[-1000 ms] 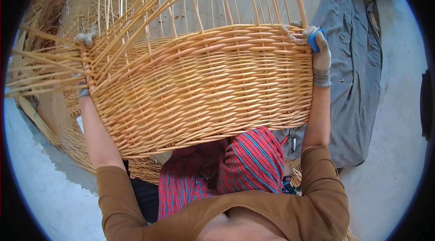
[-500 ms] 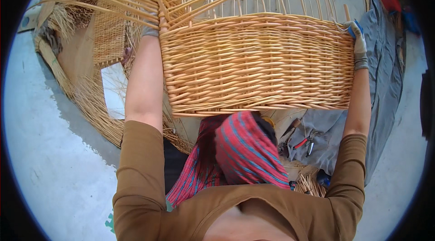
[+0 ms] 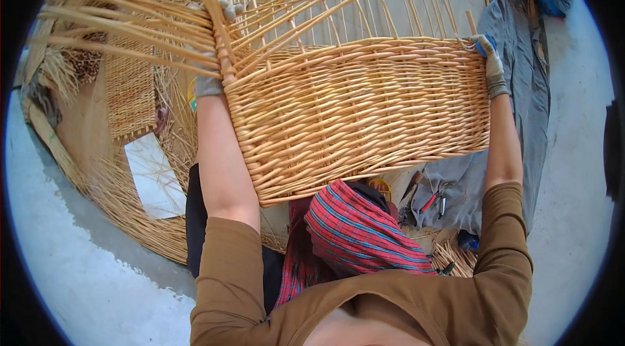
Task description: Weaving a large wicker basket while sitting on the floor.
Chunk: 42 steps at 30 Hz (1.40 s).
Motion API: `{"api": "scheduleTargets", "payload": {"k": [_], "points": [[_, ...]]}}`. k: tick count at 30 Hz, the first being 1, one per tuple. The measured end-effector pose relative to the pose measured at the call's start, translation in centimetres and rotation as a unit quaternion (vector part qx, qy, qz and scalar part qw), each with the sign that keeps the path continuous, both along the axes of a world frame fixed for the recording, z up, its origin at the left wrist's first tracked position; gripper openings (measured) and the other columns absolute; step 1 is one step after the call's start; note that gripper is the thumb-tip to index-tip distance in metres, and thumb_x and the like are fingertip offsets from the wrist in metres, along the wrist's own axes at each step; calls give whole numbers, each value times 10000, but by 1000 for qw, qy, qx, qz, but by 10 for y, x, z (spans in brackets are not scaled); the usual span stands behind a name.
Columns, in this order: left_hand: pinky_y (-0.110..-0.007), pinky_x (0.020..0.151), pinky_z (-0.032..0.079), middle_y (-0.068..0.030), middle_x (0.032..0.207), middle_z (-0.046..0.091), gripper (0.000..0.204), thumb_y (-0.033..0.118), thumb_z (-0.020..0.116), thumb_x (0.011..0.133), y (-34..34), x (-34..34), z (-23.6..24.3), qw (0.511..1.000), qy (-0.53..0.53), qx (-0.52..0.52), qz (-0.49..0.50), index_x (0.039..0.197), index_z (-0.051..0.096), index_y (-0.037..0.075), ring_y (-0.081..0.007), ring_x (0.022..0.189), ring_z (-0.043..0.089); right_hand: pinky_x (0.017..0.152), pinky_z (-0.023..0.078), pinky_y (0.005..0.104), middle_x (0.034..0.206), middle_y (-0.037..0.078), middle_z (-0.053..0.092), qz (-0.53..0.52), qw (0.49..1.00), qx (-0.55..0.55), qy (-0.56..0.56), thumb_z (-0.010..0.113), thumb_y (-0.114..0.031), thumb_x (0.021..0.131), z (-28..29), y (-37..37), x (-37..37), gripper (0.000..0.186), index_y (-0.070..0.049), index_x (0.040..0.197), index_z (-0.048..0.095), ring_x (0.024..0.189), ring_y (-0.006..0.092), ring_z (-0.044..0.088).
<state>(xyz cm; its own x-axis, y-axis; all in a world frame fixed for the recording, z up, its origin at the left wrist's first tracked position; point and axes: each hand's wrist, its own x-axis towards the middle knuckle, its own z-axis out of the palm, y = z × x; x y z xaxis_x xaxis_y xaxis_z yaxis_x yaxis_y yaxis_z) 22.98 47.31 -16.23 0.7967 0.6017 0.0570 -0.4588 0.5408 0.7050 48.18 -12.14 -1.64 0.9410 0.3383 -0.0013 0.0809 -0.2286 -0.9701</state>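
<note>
A honey-coloured wicker basket (image 3: pixel 364 102) is held up in front of me, its broad woven side facing me and its left lower corner dipping. Many long willow rods (image 3: pixel 140 17) fan out leftward from its left corner, and thinner upright stakes rise along the far side. My left hand (image 3: pixel 209 85), in a grey glove, is closed round that left corner; the rods cover much of it, with gloved fingertips showing beyond the corner post. My right hand (image 3: pixel 491 58), in a white and blue glove, is closed on the upper right corner, beside a short protruding stick.
Loose willow and straw bundles (image 3: pixel 140 235) curve along the left, near a white sheet (image 3: pixel 155 175) and a woven mat (image 3: pixel 130 89). Grey cloth (image 3: pixel 521 105) spreads at the right. Red-handled pruning shears (image 3: pixel 435 199) lie on it. Cut rods (image 3: pixel 452 258) lie beside my knee, under striped red cloth (image 3: pixel 358 229).
Between my hands the basket has shifted left and tilted, its left lower corner coming down toward me. Both hands keep their hold on the two corners.
</note>
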Motion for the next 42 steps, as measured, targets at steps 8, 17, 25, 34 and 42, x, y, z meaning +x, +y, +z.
{"api": "scheduleTargets", "payload": {"k": [8,17,25,34,42], "points": [[-382,939,537,-99,1206,620,425,423,487,1010,6,-16,16,982,-122,31,-138,1246,571,79,-249,1086,609,893,466,292,923,25,687,-12,999,39,-33,669,-358,905,-13,5,-22,300,-64,954,698,893,132,617],[-372,943,539,-117,1153,652,378,382,509,1008,151,-78,109,964,-84,91,-233,1164,602,51,-249,1089,618,836,491,253,973,41,708,-9,979,146,-143,681,-320,909,5,24,-48,303,-32,994,722,894,116,627],[-306,1004,432,-119,1340,568,655,458,531,999,-122,-194,94,897,315,282,127,1445,403,-5,-194,1154,542,830,485,266,968,38,711,-112,979,30,-169,725,-393,875,1,3,-62,400,-29,1040,733,891,122,623],[-292,1012,407,-134,1329,570,604,335,620,978,-160,-218,99,847,297,418,139,1426,422,-19,-201,1167,544,785,490,294,923,31,692,-153,969,62,-184,727,-365,890,-17,-4,-91,372,-7,992,721,834,120,598],[-272,1062,342,-122,1419,504,555,165,637,963,-139,-201,80,849,300,411,142,1450,410,28,-183,1257,476,804,496,307,973,46,707,-188,970,-73,-134,741,-416,868,28,-10,-129,398,-60,1042,715,855,145,621]]}}
